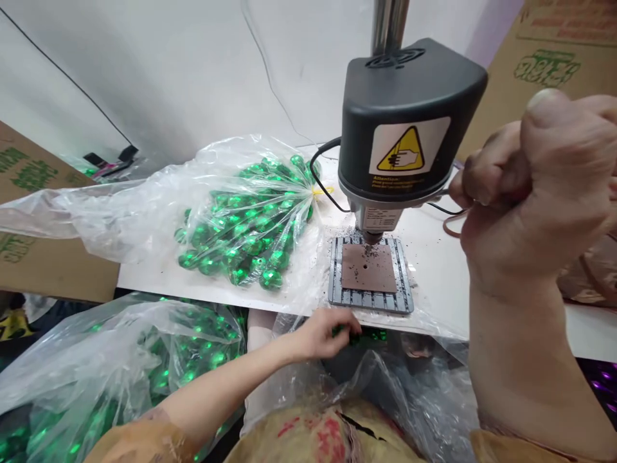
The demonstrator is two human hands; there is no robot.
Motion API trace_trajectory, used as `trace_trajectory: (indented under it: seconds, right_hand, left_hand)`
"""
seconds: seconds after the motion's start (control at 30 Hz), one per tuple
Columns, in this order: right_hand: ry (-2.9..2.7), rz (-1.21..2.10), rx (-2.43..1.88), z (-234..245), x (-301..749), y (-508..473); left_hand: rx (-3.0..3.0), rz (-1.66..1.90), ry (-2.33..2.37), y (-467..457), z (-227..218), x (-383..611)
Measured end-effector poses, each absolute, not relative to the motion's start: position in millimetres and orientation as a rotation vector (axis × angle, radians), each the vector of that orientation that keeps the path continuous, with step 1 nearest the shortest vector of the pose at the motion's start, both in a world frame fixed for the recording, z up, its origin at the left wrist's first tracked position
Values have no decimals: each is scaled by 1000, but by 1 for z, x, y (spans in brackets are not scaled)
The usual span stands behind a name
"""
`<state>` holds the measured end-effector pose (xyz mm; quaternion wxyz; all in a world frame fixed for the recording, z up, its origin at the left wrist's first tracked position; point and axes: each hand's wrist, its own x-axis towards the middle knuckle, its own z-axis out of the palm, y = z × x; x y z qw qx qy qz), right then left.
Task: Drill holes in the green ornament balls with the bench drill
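Observation:
My right hand (540, 180) is raised at the right and closed around the feed handle of a small bench drill press (409, 122); most of the handle is hidden by my fingers. Below the drill head, a brown square plate (380, 260) with a small hole lies on the slotted metal base (338, 296), sprinkled with dark shavings. My left hand (328, 331) is just under the table's front edge, its fingers curled together. Green shows between the fingers, but I cannot tell whether it is a held ball or one behind.
A tied clear bag of shiny green faceted balls (250, 225) lies on the white table (438, 283) left of the drill. Another bag of green balls (193, 354) is below at the left. Cardboard boxes (53, 257) stand on both sides. A black cable (315, 161) loops from the drill.

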<state>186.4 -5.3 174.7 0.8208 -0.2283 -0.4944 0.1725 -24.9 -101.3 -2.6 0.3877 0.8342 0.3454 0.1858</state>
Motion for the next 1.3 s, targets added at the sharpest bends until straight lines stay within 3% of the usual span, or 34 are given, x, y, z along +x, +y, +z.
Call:
trace_trajectory:
  seconds: [0.1, 0.17, 0.33, 0.43, 0.6, 0.73, 0.87, 1.07, 1.3]
  right_hand:
    - [-1020, 341, -468, 176, 185, -5]
    - [-1011, 340, -463, 176, 183, -6]
    - [-991, 314, -475, 176, 182, -6]
    - [-1008, 317, -492, 175, 184, -6]
    - [-1034, 351, -447, 173, 188, -5]
    - [-1051, 347, -426, 173, 188, -3]
    - [-1046, 336, -435, 174, 186, -3]
    - [-1060, 361, -403, 172, 188, -2]
    - [-1080, 367, -420, 173, 189, -3]
  left_hand:
    - [2156, 757, 1242, -50, 12, -31]
    - [2298, 762, 1458, -15, 17, -37]
    - [2441, 293, 2166, 45, 22, -48]
    - [2324, 46, 2335, 65, 23, -54]
    - [2274, 189, 2226, 76, 25, -65]
    - [2118, 674, 1967, 61, 30, -65]
    - [1496, 1083, 1400, 37, 33, -49]
    - [913, 1122, 1016, 15, 25, -22]
    - [1301, 1103, 1150, 4, 5, -6]
